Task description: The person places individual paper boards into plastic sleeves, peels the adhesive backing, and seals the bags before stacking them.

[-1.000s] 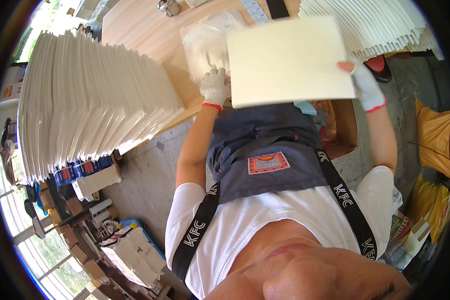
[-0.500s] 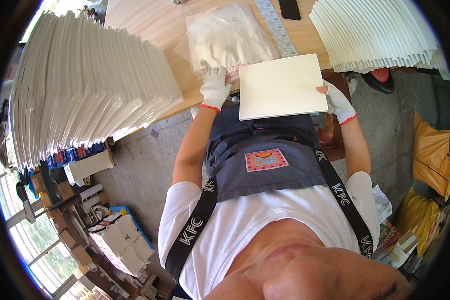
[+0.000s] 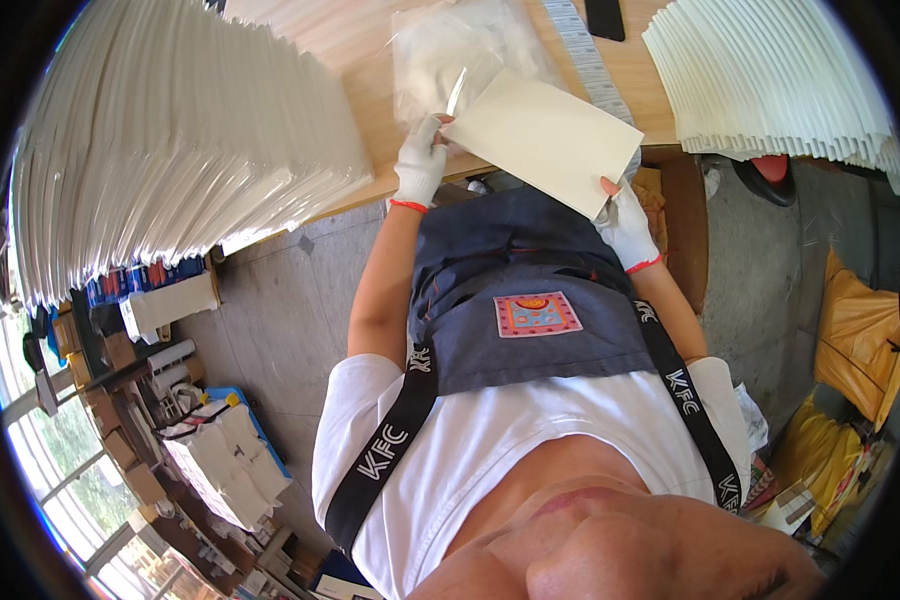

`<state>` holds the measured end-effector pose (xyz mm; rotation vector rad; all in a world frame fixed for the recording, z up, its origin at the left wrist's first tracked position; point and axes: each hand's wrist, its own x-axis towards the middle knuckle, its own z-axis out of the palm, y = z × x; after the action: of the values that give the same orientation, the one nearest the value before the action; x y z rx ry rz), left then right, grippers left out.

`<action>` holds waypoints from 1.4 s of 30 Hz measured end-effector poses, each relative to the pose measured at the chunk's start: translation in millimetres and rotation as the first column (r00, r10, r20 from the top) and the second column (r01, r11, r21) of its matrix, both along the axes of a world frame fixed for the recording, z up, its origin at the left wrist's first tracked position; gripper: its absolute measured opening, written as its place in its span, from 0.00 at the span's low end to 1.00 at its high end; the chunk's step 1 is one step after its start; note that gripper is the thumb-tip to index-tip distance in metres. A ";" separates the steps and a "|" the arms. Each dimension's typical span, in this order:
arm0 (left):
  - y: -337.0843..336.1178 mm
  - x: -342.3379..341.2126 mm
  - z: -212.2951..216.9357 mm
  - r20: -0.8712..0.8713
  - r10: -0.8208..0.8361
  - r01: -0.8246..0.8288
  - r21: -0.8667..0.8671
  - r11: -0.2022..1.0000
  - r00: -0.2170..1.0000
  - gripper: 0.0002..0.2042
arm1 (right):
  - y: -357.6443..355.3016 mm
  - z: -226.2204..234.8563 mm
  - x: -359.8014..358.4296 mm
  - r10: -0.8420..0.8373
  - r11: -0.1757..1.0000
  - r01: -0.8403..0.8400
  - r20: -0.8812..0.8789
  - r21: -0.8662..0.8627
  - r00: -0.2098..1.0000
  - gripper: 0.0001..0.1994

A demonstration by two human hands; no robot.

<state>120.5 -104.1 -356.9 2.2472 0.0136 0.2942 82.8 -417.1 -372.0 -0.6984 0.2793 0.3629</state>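
Observation:
A flat cream card sheet [image 3: 548,140] is tilted over the near edge of the wooden table [image 3: 370,70]. My left hand [image 3: 420,160], in a white glove, grips its left corner. My right hand [image 3: 625,222], also gloved, holds its lower right corner below the table edge. Just behind the sheet lies a clear plastic bag [image 3: 450,55] on the table.
A tall fanned stack of white sheets [image 3: 170,140] fills the left of the table, and another stack [image 3: 780,80] lies at the right. A ruler strip [image 3: 590,60] and a dark phone [image 3: 604,18] lie beyond. Yellow bags [image 3: 860,330] sit on the floor at right.
The sheet has come down from being held up flat in front of me and now tilts, its right end lower. Both hands moved nearer my body with it.

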 end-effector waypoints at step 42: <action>-25.9 -74.0 -48.4 -0.616 -0.141 -0.340 -0.594 0.729 0.775 0.12 | 110.1 -9.5 20.7 0.864 0.105 0.233 0.205 -0.967 0.461 0.06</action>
<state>46.5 -130.0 -405.3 1.4887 0.5352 -0.3866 103.5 -306.9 -381.5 -2.2740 -0.8013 0.2919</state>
